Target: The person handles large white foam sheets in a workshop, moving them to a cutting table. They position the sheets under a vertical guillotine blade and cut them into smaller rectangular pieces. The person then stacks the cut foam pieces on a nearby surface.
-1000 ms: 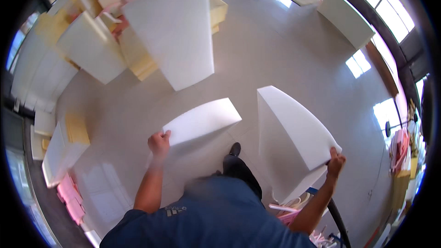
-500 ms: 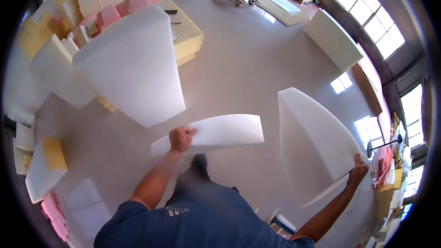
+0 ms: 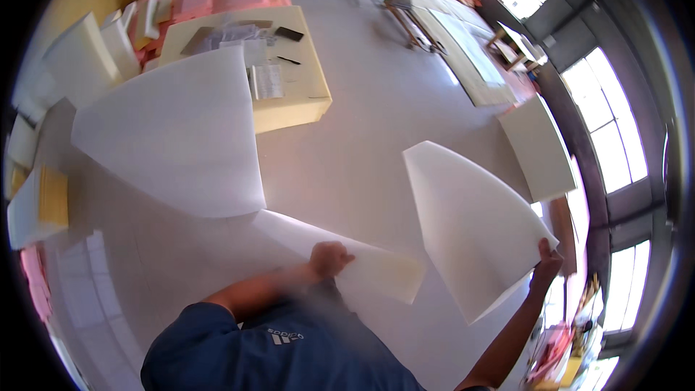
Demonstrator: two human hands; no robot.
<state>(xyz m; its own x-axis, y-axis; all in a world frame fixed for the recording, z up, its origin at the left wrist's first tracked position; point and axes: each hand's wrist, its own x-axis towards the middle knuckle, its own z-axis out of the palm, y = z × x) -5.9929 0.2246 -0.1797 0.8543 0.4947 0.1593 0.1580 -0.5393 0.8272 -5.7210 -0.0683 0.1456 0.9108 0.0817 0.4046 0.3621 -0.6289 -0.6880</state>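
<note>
My left hand (image 3: 331, 258) is closed on the edge of a long white foam strip (image 3: 380, 269), which slopes down to the right in front of my body. My right hand (image 3: 548, 261), out at the right, grips the corner of a curved white foam sheet (image 3: 474, 221); its fingers wrap over the edge. At the left stands a large white foam panel (image 3: 177, 137) with a rounded lower edge. Its lower right corner meets the far end of the strip in the picture; whether they touch I cannot tell.
Behind the panel, a cream foam block (image 3: 293, 112) carries papers, a dark flat object (image 3: 289, 33) and a pen (image 3: 288, 60). Pink foam pieces (image 3: 195, 0) are heaped beyond. A pale foam slab (image 3: 539, 148) stands at the right, near windows. Wheeled carts (image 3: 416, 25) are farther off.
My left hand has moved right and lower, and its strip has tilted from nearly level to sloping. The sheet in my right hand has shifted slightly left. The surroundings have swung in view.
</note>
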